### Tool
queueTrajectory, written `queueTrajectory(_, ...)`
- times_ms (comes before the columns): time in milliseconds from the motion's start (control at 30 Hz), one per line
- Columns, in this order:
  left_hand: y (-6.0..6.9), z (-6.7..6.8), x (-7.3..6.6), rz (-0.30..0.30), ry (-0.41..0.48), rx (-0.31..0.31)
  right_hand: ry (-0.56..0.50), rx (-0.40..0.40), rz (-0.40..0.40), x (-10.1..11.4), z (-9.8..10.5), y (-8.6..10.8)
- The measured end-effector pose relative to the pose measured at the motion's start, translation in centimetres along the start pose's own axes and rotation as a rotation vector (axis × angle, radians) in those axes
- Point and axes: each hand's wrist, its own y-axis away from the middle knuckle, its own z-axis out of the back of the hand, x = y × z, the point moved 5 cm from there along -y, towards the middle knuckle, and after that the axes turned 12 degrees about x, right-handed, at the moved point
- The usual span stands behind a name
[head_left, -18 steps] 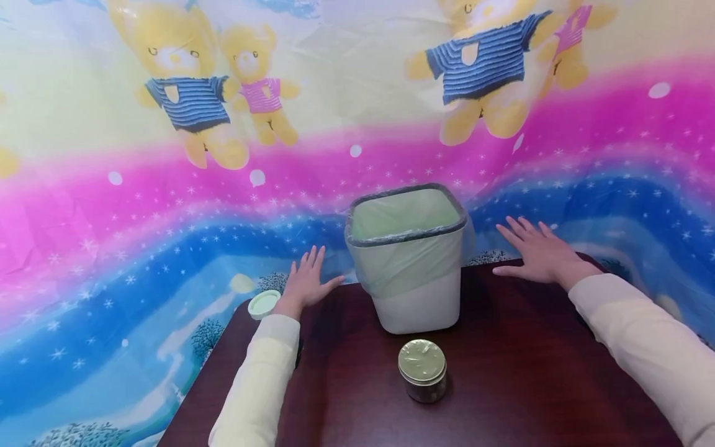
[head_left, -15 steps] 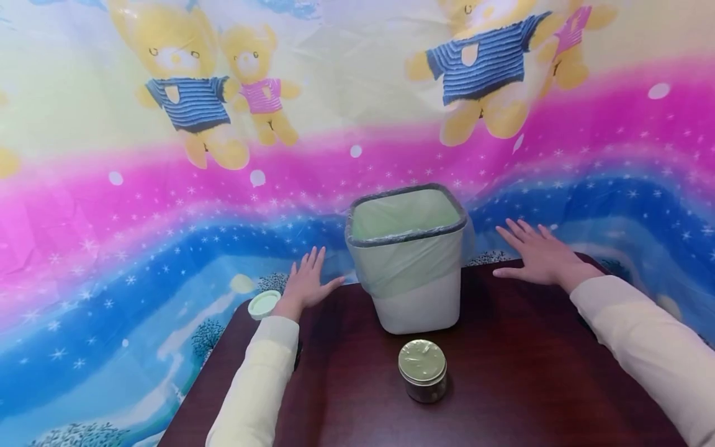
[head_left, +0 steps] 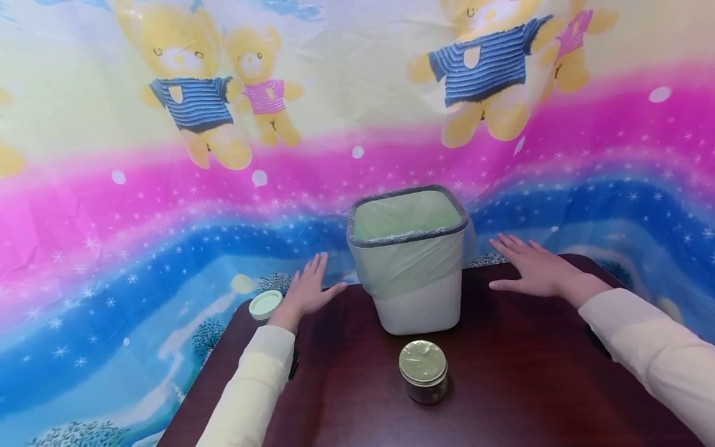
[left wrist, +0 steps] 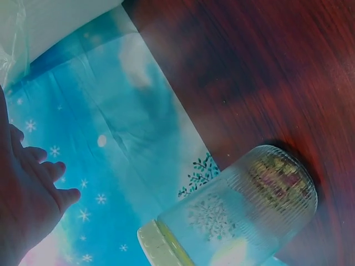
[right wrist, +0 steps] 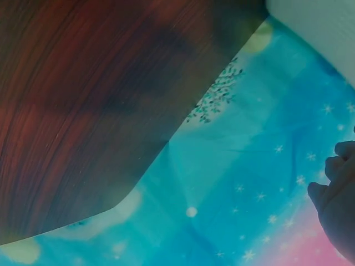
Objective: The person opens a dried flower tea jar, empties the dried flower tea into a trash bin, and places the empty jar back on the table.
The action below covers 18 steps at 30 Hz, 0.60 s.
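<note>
My left hand point(head_left: 306, 293) hovers over the back left of the dark wood table, fingers extended and thumb out to the side, holding nothing. Close by stands a ribbed clear glass jar point(left wrist: 244, 205) with a pale green lid point(head_left: 265, 304); dried bits lie in its bottom. To the right of the bin, my right hand point(head_left: 536, 271) is spread above the table, also holding nothing. Between the hands stands a white bin point(head_left: 421, 304), lined with a clear bag under a grey rim. In front of it sits a short round tin point(head_left: 422, 372) with a shiny lid.
The dark wood table point(head_left: 346, 397) has rounded back corners. Behind it hangs a printed backdrop point(head_left: 313, 180) with bears and snowflakes, close to the table's back edge. The bin is the tallest thing on the table.
Both hands have lowered slightly and the forearms have shifted a little outward. The head view has moved marginally. The bin, tin and jar stay in place.
</note>
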Motion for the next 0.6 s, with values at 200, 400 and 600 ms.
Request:
queueTrajectory(200, 0.8, -0.2, -0.4, -0.018, 0.044, 0.002, -0.028, 0.015, 0.011, 0.9, -0.3, 0.8)
queueTrajectory(400, 1.7, -0.2, -1.1, -0.040, 0.075, 0.004, -0.035, 0.009, 0.041, 1.7, -0.8, 1.4)
queueTrajectory(600, 2.5, -0.5, -1.8, -0.050, 0.085, 0.019, -0.041, 0.018, 0.038, 2.6, -1.6, 1.7)
